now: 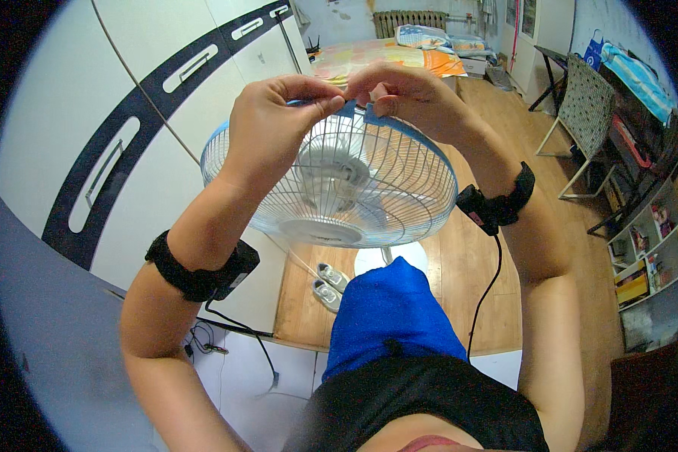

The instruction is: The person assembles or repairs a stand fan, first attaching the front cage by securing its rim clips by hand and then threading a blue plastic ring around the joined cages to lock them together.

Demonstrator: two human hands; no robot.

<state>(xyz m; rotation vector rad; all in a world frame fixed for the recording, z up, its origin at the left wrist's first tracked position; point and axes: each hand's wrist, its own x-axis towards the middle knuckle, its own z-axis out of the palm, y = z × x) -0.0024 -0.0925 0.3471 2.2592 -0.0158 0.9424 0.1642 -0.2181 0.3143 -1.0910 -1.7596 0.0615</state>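
Fan (339, 188): stood on the wooden floor (459, 271), wire grille facing up.
Left hand (271, 128): pinched shut on the blue rim (410, 135).
Right hand (407, 94): fingers closed on that rim, seemingly.

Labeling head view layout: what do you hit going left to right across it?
White cabinet doors → left hand → right hand, both pinching the blue rim at the top of the fan → wire chair → shelves.
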